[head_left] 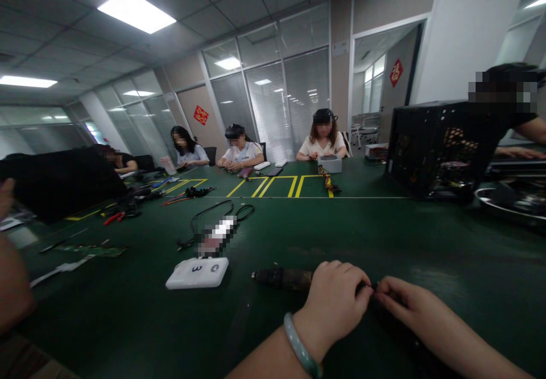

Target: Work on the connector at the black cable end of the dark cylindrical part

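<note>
My left hand (pixel 339 296), with a pale green bangle (pixel 301 345) on its wrist, has its thumb and fingers pinched together. Against its fingertips, my right hand (pixel 405 299) is closed in a pinch too. A small dark thing (pixel 374 285) shows between the two sets of fingertips, too little of it visible to name. A dark electric screwdriver (pixel 284 278) lies on the green table (pixel 239 333), its tip pointing left and its rear end hidden behind my left hand. Whether the dark bit joins the screwdriver, I cannot tell.
Left of the screwdriver lies a white power bank (pixel 197 273) marked 3, with a black cable (pixel 205 211) beyond. A green circuit board (pixel 91 250) and red-handled pliers (pixel 114 218) are farther left. An open computer case (pixel 430 151) stands at right. Several people sit around the table.
</note>
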### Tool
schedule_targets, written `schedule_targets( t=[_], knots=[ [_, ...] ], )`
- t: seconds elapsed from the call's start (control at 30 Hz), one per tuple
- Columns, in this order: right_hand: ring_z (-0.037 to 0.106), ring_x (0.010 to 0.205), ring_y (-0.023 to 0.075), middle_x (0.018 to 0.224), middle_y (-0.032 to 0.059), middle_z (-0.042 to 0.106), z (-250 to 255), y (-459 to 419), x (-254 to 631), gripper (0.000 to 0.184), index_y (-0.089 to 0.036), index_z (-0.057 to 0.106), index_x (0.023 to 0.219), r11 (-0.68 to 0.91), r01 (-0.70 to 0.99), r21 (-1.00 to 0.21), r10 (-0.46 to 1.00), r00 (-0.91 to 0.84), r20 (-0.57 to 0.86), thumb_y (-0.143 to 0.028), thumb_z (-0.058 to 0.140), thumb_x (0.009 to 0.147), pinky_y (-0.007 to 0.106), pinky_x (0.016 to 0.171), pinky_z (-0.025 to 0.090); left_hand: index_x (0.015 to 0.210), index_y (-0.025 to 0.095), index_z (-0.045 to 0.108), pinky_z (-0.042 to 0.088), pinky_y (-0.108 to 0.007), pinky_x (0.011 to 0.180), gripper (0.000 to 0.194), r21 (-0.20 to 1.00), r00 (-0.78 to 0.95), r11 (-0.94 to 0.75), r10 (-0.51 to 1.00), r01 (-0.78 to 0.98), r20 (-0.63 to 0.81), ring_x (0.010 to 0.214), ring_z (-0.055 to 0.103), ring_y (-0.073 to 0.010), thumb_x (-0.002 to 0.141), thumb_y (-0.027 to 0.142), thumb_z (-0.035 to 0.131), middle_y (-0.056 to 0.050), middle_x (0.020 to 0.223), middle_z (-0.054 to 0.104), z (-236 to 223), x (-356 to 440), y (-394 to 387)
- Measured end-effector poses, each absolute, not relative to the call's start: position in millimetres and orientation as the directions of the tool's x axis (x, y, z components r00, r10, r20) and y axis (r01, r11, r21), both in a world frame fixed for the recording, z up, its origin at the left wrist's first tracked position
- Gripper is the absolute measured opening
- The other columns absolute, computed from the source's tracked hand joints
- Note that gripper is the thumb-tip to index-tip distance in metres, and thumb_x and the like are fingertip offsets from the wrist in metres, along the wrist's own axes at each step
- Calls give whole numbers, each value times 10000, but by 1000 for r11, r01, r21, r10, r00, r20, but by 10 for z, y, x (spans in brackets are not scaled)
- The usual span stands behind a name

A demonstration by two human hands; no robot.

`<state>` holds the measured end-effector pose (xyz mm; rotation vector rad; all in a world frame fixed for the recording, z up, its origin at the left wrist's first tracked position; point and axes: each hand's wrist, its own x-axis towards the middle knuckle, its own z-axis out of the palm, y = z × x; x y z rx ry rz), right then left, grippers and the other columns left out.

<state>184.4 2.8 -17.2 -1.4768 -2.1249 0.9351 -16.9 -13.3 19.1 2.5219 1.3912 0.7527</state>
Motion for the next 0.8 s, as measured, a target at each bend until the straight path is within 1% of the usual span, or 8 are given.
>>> schedule_targets(
  t=[0.17, 0.33, 0.47, 0.63, 0.8],
  knots=[
    [641, 701, 170, 775, -17, 686, -194, 31, 1848, 222, -239, 625, 866, 233, 674, -702, 927, -371, -49, -387, 470, 923, 237, 586, 415, 928, 234, 622, 416, -366, 793, 126, 385, 428, -541, 836, 747, 344, 887, 575, -204, 909, 349, 574, 14, 928, 665, 183, -159, -133],
    [641, 714, 174, 779, -9, 684, -207, 51, 1839, 231, -230, 619, 850, 242, 674, -698, 925, -377, -43, -381, 459, 922, 242, 602, 420, 974, 249, 609, 414, -361, 799, 109, 366, 440, -562, 820, 742, 367, 885, 573, -200, 902, 316, 561, 21, 942, 660, 191, -167, -129],
    [638, 726, 179, 787, 0, 683, -181, 44, 1824, 237, -224, 618, 862, 253, 676, -693, 923, -384, -38, -371, 442, 921, 247, 616, 426, 929, 236, 618, 413, -356, 806, 107, 351, 455, -570, 815, 743, 359, 886, 571, -200, 912, 295, 531, 12, 931, 661, 180, -170, -121],
    [638, 726, 179, 781, -3, 679, -178, 43, 1823, 242, -228, 616, 861, 248, 681, -689, 928, -372, -33, -381, 438, 921, 244, 627, 435, 1005, 254, 609, 412, -354, 809, 136, 337, 461, -577, 809, 744, 365, 897, 570, -197, 915, 326, 536, 18, 965, 658, 185, -169, -132],
    [640, 721, 172, 786, -7, 685, -217, 58, 1844, 232, -231, 621, 863, 247, 668, -702, 923, -384, -40, -382, 452, 915, 228, 608, 429, 947, 240, 614, 410, -350, 802, 138, 335, 452, -554, 825, 762, 339, 896, 568, -194, 931, 338, 518, 16, 950, 658, 188, -162, -129]
  ],
)
